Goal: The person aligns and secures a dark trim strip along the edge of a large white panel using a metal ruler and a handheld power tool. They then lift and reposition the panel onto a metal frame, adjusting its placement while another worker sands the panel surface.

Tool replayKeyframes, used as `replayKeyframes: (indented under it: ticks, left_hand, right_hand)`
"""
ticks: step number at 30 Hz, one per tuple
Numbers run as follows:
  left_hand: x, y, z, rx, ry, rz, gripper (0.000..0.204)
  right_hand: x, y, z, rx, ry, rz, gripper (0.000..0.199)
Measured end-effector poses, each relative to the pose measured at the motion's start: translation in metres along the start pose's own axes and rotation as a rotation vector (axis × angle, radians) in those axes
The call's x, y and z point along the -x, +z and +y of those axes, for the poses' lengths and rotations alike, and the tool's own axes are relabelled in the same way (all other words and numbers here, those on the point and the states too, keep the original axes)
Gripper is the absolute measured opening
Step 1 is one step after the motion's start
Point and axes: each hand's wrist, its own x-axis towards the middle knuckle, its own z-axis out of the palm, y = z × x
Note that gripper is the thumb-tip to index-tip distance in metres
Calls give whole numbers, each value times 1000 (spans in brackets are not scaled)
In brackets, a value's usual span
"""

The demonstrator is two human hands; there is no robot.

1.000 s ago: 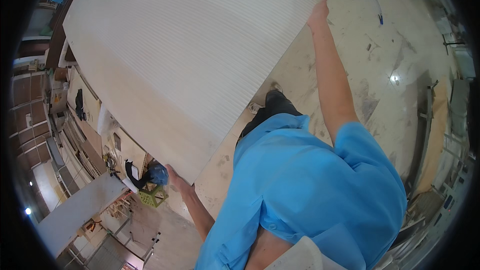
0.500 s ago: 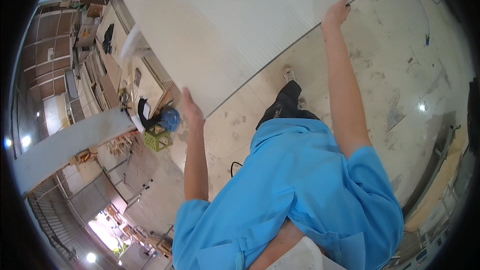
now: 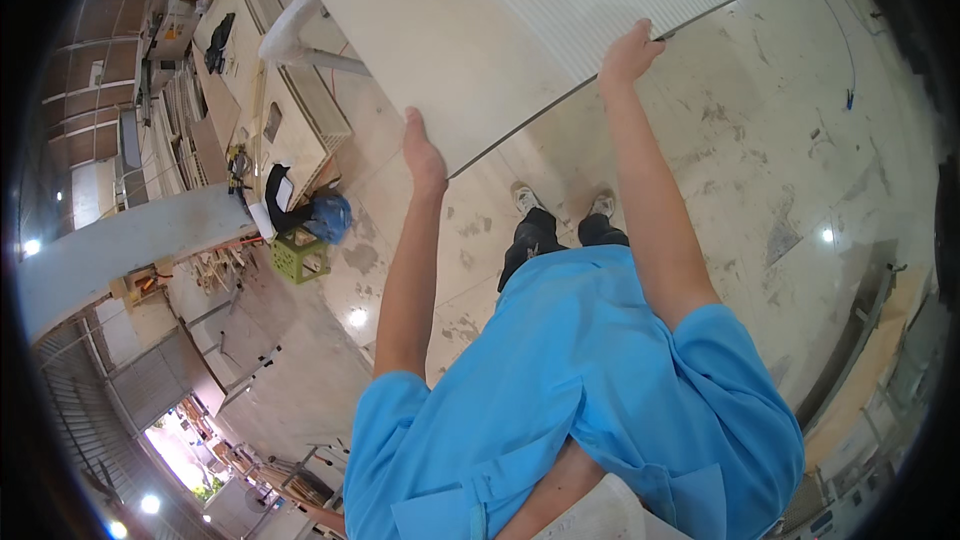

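A large, pale panel (image 3: 470, 50) with a thin dark edge stretches away in front of me and runs out of the top of the view. Part of its surface on the right is finely ribbed. My left hand (image 3: 424, 152) grips the panel's near left corner, thumb along the side and the other fingers hidden beneath. Farther right, my right hand (image 3: 630, 55) holds the near edge, its fingers curled round it. Both arms are stretched forward, and the panel is held above the floor.
Left of the panel stands a workbench (image 3: 285, 105) with boards and tools. A green plastic stool (image 3: 299, 258) with a blue bag (image 3: 328, 218) stands by its end. A grey pillar (image 3: 150, 240) crosses the left side. A thin hose (image 3: 845, 45) lies on the floor (image 3: 730, 160) at right.
The panel's near left corner has shifted right and farther from me, with my left hand on it. My right hand has moved left with the edge. Both feet now show side by side.
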Motion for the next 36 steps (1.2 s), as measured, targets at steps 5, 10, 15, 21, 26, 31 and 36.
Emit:
replayKeyframes:
  ticks: [5,10,15,21,26,31,36]
  left_hand:
    - [0,2,-9,107,-62,-41,64]
    - [0,-7,6,112,-201,-250,66]
    - [-5,-20,21,-11,-364,-426,73]
    - [-5,-15,8,146,-241,-387,65]
    - [-7,-18,6,173,-248,-416,58]
    - [1,-26,5,144,-265,-401,50]
    - [15,-29,2,126,-280,-362,52]
  right_hand:
    - [44,0,23,44,6,-16,86]
    - [92,-3,48,119,-35,-77,91]
    - [143,-12,82,254,-109,-227,96]
    - [226,-20,95,171,-34,-464,88]
    - [283,-30,75,467,175,-717,73]
    - [245,-45,41,651,389,-1084,66]
    - [204,-56,15,688,-205,-1129,51]
